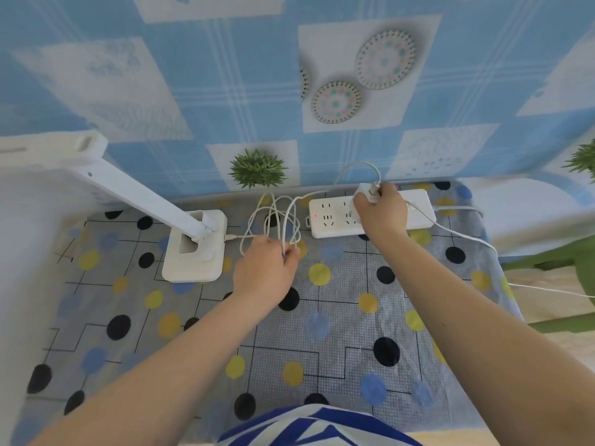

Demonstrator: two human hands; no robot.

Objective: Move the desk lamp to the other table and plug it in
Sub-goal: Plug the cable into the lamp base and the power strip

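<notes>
One white desk lamp (pixel 193 249) stands on the dotted tablecloth (pixel 322 333) toward the left, its head cut off by the frame's left edge. One white power strip (pixel 325 220) lies at the back right. The left hand (pixel 267 272) pinches several loops of the lamp's white cable (pixel 273 217). The right hand (pixel 381 210) grips one white plug adapter (pixel 365 191) right at the strip; whether its prongs are seated is hidden by the hand, which also covers some sockets.

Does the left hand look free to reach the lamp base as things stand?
Probably not freely: the left hand grips the looped cord, though the lamp base sits close beside it with nothing between.
</notes>
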